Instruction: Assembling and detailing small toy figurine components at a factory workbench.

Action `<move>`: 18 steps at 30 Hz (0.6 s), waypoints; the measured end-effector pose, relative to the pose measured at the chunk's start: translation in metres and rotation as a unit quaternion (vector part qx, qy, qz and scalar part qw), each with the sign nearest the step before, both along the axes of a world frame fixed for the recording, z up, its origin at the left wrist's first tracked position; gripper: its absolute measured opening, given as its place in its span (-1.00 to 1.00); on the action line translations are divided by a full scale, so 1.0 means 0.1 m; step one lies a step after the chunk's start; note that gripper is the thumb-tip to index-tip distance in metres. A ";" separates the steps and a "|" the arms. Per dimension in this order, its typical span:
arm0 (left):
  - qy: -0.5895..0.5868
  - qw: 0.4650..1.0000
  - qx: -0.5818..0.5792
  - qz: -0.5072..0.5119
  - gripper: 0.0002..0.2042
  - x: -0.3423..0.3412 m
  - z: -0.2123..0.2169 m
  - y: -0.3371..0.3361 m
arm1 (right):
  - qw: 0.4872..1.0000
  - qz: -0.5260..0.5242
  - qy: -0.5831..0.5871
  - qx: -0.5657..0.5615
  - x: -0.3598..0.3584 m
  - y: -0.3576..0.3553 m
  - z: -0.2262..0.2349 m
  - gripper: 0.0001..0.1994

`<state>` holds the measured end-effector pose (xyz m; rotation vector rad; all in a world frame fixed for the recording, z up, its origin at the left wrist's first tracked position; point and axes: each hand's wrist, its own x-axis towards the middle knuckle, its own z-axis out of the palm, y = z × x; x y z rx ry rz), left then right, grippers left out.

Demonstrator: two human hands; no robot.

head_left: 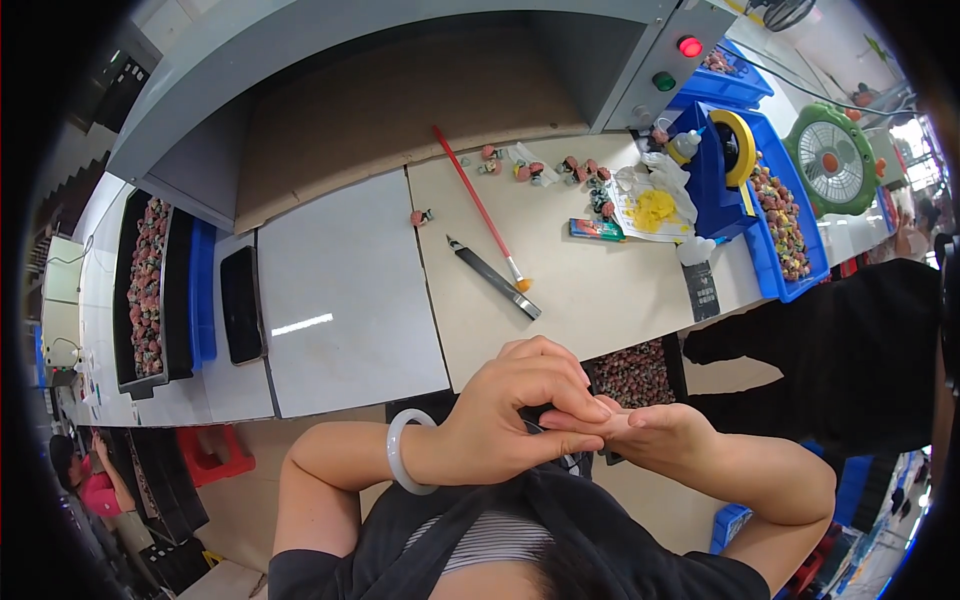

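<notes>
The left hand (520, 405) is curled, with its fingertips brought against the right hand (662, 430); how far that 1 is opened, and whether anything is held in the 2 hands, cannot be told. Beyond them, 1 dark pointed tool (492, 278) and 1 red brush (482, 205) are laid on the surface (590, 285). Left of these, 1 black phone (241, 305) is placed.

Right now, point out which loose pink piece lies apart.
The leftmost piece: it alone lies left of the red brush; the other loose pieces are right of it.
</notes>
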<state>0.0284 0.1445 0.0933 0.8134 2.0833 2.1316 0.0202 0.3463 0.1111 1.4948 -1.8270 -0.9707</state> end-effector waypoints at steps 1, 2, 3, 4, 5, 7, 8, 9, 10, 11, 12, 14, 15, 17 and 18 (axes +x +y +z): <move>-0.002 1.000 0.002 0.001 -0.76 0.00 -0.01 0.00 | 1.000 0.009 -0.002 0.017 -0.01 0.00 0.01 -0.36; -0.003 1.000 0.001 0.002 -0.76 0.00 -0.02 0.00 | 0.999 0.019 -0.003 0.034 -0.02 -0.01 0.01 -0.38; -0.006 1.000 0.005 0.004 -0.76 0.00 -0.03 0.00 | 0.999 0.020 -0.005 0.034 -0.03 -0.01 0.00 -0.38; -0.008 1.000 0.008 0.007 -0.77 0.00 -0.04 -0.01 | 0.999 0.018 -0.002 0.036 -0.03 -0.01 -0.01 -0.39; -0.009 1.000 0.008 0.008 -0.77 0.00 -0.05 -0.01 | 0.999 0.017 0.002 0.039 -0.03 -0.02 -0.02 -0.40; -0.011 1.000 0.015 0.009 -0.77 0.00 -0.07 -0.02 | 0.999 0.013 -0.008 0.028 0.01 -0.02 -0.14 -0.39; -0.011 1.000 0.015 0.008 -0.77 0.00 -0.07 -0.03 | 1.000 0.008 -0.016 0.018 0.03 -0.01 -0.21 -0.38; -0.012 1.000 0.009 0.008 -0.78 0.00 -0.07 -0.04 | 1.000 0.007 -0.015 0.018 0.03 -0.02 -0.25 -0.38; -0.010 1.000 0.004 0.003 -0.78 -0.02 -0.07 -0.03 | 1.000 0.020 -0.023 -0.004 0.01 0.01 -0.27 -0.41; -0.006 1.000 0.008 -0.007 -0.78 -0.03 -0.07 -0.03 | 0.999 0.031 -0.029 -0.025 0.01 0.04 -0.29 -0.44; -0.006 1.000 -0.008 0.003 -0.78 -0.03 -0.10 -0.05 | 0.995 0.028 -0.086 -0.029 0.04 0.01 -0.33 -0.49; -0.002 0.999 -0.036 -0.011 -0.80 -0.09 -0.19 0.00 | 0.983 -0.011 -0.181 0.005 0.08 0.05 -0.23 -0.55; -0.034 0.998 -0.048 -0.003 -0.84 -0.10 -0.23 0.03 | 0.971 0.008 -0.235 -0.031 0.04 0.06 -0.30 -0.64; -0.076 0.994 -0.077 -0.008 -0.86 -0.10 -0.33 0.09 | 0.954 0.007 -0.290 -0.079 0.07 0.04 -0.48 -0.67; -0.082 0.992 -0.098 -0.012 -0.84 -0.11 -0.38 0.10 | 0.953 0.005 -0.288 -0.092 0.11 0.04 -0.57 -0.66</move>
